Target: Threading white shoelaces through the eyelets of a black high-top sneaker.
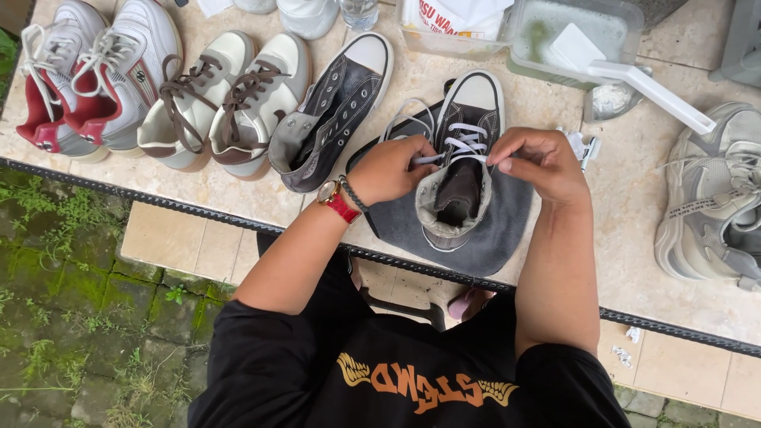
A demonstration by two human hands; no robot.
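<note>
— Laces first? The grey high-top sneaker [458, 170] stands on the grey cloth [507, 218], left hand [388, 170] and right hand [539, 162] each pinching the white lace [464, 141].

— Yes; I'd pull both ends evenly (toe pointing away), keeping the tongue flat.

The high-top shoe [461, 170] stands on a cloth [507, 222] on the tabletop [626, 238], between the left grip [388, 169] and the right grip [539, 162] — both at its lace [466, 141]. Left of the left grip lies its mate [333, 111], further left two more pairs; beyond the right grip, a tub [571, 36] holding a brush [626, 75].
</note>
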